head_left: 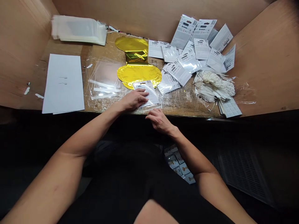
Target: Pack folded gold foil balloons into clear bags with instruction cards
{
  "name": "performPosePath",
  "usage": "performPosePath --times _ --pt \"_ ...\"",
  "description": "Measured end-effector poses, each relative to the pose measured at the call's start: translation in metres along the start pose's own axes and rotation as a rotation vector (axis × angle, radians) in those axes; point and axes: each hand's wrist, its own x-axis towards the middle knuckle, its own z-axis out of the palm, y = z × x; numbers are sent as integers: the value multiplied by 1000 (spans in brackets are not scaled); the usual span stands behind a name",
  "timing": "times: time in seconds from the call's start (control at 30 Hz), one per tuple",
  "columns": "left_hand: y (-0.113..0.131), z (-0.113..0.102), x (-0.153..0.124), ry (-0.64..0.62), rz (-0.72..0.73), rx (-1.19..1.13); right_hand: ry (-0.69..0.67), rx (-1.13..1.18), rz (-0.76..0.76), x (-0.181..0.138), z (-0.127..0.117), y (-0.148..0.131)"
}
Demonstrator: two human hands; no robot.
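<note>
Room right of packet (153,94); gold foil (137,73) beyond

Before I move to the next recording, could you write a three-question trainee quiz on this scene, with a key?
1. What does the left hand rest on? A: scissors. B: a white packet. C: a roll of tape.
2. True or false: in the picture, the white sticks lie to the right of the gold foil.
3. Which lies nearer the back wall: the translucent sleeves or the white sheets?

Key: 1. B; 2. true; 3. the translucent sleeves.
</note>
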Motion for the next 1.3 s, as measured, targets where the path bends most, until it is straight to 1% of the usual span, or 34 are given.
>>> performPosePath --times 0.1,0.17,0.23,0.3,0.37,0.47,0.5,0.53,0.57,0.6,0.63,0.67,0.73,0.77,0.83,0.9,1.03,1.1,1.13,1.2,1.23,1.27,1.3 --pt "-1 1 -1 -24 0 79 73 -22 47 9 -5 3" --pt "-3 2 -1 -37 -5 97 48 -25 70 24 -5 4" --pt "-5 3 -1 -50 -15 95 15 54 88 38 -4 4" --pt "-6 2 0 -47 -29 75 29 203 112 42 -6 6" --pt "-4 0 -1 -30 -37 45 104 373 172 28 -13 8" --pt "4 -5 -6 -11 -16 -2 317 644 355 -21 -30 9" --pt "7 -6 -9 -16 5 -19 342 721 404 -40 -35 8" --pt "10 -7 -13 -25 32 -38 300 753 424 -58 -37 5" --pt "14 -8 -17 -37 63 -55 224 720 421 -73 -37 1" --pt "17 -8 -21 -52 94 -70 154 625 414 -82 -35 -3" --pt "21 -8 -24 -64 120 -80 105 497 406 -87 -29 -7" --pt "24 -7 -28 -73 135 -83 87 353 399 -86 -22 -11" --pt "29 -8 -32 -85 140 -72 116 123 376 -72 -7 -14" --pt "31 -9 -33 -93 134 -64 129 64 354 -61 -1 -13" --pt "34 -10 -33 -117 123 -50 165 27 336 -39 7 -10" --pt "36 -10 -32 -121 112 -36 211 16 407 -20 8 -8" --pt "38 0 -31 -22 77 -4 260 3 729 -2 8 -17" --pt "42 6 -34 17 70 3 295 131 815 -1 12 -28" --pt "44 8 -37 32 74 2 331 237 812 -1 15 -33" --pt "46 7 -43 80 96 -24 429 452 715 -4 15 -38" --pt "44 4 -45 133 99 -44 484 519 641 -5 10 -35" --pt "39 -2 -46 216 81 -56 540 542 572 -5 2 -27" --pt "30 -11 -44 325 34 -50 599 524 519 -4 -12 -12"
